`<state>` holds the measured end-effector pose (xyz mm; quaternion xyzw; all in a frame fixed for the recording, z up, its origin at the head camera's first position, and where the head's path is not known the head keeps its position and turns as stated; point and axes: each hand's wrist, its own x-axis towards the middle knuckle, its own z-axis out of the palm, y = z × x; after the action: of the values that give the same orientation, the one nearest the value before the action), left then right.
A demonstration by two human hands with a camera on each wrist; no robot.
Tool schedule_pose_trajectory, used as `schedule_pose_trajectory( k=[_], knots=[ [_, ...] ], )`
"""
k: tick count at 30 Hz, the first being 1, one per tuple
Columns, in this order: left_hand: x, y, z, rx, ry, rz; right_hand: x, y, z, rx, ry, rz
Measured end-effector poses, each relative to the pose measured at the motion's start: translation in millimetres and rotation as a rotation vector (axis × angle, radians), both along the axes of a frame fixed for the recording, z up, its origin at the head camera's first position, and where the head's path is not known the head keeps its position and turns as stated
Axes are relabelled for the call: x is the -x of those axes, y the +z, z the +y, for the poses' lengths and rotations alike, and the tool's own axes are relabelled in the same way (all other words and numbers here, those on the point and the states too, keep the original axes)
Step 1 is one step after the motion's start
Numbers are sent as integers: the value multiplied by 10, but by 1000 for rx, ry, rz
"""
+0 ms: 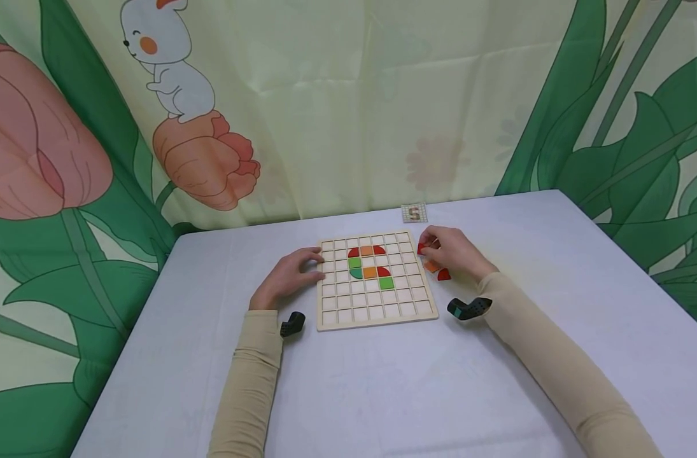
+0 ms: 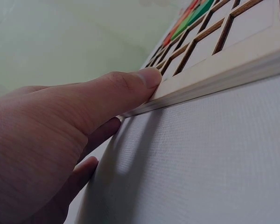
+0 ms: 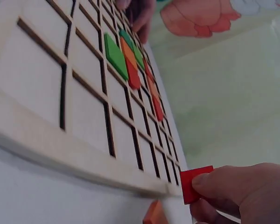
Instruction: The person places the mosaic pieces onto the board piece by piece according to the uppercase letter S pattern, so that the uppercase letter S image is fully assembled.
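A square wooden grid board (image 1: 377, 318) lies on the white table. Set in its cells are red, orange, green and teal tiles, among them an orange square tile (image 1: 370, 272) and a green square tile (image 1: 387, 283). At the board's left edge, my left hand (image 1: 288, 277) touches the rim with its thumb (image 2: 151, 77); the fingers reach along the side. Beyond the right edge, my right hand (image 1: 456, 251) pinches a red tile (image 3: 188, 185) between thumb and fingers, slightly off the table. Part of that tile is hidden by the thumb.
Beside the board, below the right hand, lie an orange tile (image 1: 431, 266) and a red tile (image 1: 443, 275). A small patterned card (image 1: 414, 212) rests near the table's back edge. Behind hangs a printed curtain (image 1: 337, 127).
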<state>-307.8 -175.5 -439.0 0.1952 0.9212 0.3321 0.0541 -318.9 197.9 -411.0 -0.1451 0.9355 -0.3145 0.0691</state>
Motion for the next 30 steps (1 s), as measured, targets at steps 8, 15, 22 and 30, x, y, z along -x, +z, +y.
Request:
schedule_pose_trajectory(
  k=[8, 15, 22, 30],
  knots=[
    [31, -23, -12, 4, -1, 5, -419, 96, -362, -25, 330, 156],
    [24, -20, -9, 11, 1, -4, -588, -46, -473, -84, 442, 297],
    [10, -4, -5, 14, -4, 4, -649, -57, -495, -115, 469, 228],
    [11, -16, -10, 15, -6, 12, -638, -66, -517, -113, 450, 246]
  ],
)
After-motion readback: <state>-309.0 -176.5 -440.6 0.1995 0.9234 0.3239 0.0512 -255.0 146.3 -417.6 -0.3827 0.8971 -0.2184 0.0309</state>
